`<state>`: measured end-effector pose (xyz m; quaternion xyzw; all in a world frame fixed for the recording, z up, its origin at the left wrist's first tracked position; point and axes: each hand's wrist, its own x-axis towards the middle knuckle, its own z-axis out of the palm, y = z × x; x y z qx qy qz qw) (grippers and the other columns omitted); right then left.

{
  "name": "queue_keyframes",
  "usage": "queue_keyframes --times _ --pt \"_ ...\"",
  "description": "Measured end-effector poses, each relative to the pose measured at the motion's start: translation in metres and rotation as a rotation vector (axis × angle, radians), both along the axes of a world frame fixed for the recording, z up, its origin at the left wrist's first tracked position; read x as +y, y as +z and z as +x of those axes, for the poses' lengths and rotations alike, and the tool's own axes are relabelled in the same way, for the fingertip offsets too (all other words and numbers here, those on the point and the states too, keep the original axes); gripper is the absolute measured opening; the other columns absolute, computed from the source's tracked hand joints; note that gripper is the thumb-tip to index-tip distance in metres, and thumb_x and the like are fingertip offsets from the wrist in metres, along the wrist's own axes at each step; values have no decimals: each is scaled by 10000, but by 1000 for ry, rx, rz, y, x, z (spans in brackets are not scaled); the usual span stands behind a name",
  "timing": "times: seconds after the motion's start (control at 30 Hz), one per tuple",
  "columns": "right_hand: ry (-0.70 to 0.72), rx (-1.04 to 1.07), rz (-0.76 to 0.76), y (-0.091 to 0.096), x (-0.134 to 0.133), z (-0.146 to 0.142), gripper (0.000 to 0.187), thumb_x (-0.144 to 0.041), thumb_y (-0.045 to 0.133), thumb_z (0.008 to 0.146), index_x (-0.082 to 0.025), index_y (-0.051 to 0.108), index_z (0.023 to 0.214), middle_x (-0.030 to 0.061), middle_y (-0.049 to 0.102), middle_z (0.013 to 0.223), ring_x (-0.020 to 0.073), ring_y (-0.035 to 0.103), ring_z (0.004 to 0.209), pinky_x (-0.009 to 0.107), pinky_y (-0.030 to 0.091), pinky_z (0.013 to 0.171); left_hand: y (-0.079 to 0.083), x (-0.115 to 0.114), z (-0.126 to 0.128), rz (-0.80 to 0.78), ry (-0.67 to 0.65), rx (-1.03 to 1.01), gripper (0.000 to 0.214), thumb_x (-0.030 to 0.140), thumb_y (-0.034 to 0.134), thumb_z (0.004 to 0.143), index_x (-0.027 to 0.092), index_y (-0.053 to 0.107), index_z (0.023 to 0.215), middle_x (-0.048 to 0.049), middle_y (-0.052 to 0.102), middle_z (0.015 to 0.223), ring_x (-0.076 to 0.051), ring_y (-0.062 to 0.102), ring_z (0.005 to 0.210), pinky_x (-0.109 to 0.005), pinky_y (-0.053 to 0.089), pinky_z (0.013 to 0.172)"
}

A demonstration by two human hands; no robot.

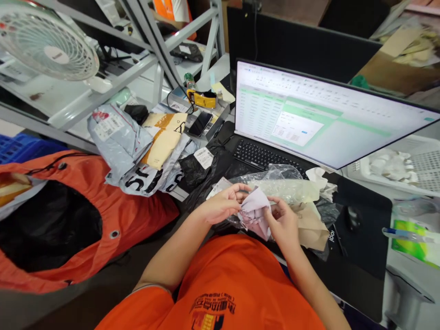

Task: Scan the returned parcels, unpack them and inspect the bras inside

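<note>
Between my two hands, just in front of my body, is a crumpled piece of pale pinkish-lilac cloth or paper (257, 208); its exact kind does not show. My left hand (227, 204) pinches its left edge with fingers curled. On the other side my right hand (282, 220) grips its right edge between thumb and fingers. Under and behind it lie a clear plastic bag (285, 173) and a brown paper packet (312, 224). A black plastic parcel with a white label (203, 158) rests to the left of my left hand.
A monitor (319, 114) stands behind a black keyboard (264, 156). Mailing parcels (118, 137) pile up at the left beside an open orange sack (137, 215). A mouse (353, 217) lies on the right. A fan (57, 54) hangs upper left. Another person's orange vest (164, 10) shows behind the frame.
</note>
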<state>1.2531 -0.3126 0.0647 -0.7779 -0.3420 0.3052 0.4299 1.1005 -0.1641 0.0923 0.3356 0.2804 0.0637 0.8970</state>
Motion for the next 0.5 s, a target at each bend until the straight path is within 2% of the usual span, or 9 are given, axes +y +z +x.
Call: queue_keyframes --times 0.1,0.17,0.27,0.37,0.47,0.5 --pt "79 12 -41 -14 -21 6 399 -414 584 901 -190 623 1229 50 746 923 190 698 810 305 554 745 -27 -9 11 129 0 94 598 70 723 597 197 551 1155 -34 691 1016 -143 643 830 -243 474 714" --pt "48 26 -27 -22 -42 16 413 -445 574 907 -197 630 1232 83 748 1061 211 713 920 319 574 793 -52 -15 21 286 -48 162 555 81 710 635 191 553 1155 -52 690 1056 -175 646 933 -280 483 802" --pt "-142 -21 -16 -35 -83 48 446 -513 595 881 -217 649 1209 90 747 1116 226 720 932 325 588 792 -86 -22 38 689 -134 304 449 -3 578 654 170 600 1068 -85 681 1125 -204 621 1058 -334 462 931" --pt "-466 -218 -92 -52 -128 99 505 -564 585 851 -214 647 1211 99 748 1115 247 720 884 357 579 794 -107 -32 52 1061 -264 390 429 -9 520 699 168 629 1074 -100 658 1168 -224 589 1133 -373 426 1025" --pt "-619 -428 -223 -78 -166 158 542 -551 519 835 -168 650 1196 137 734 1110 281 709 871 419 563 821 -114 -41 61 1237 -364 394 386 72 525 791 164 623 1153 -121 628 1202 -240 568 1163 -380 424 1044" --pt "-625 -486 -281 -89 -177 178 552 -541 495 837 -150 649 1196 153 727 1098 296 704 883 445 556 839 -114 -42 63 1263 -384 388 361 111 530 820 165 621 1165 -124 626 1201 -243 568 1163 -380 428 1042"
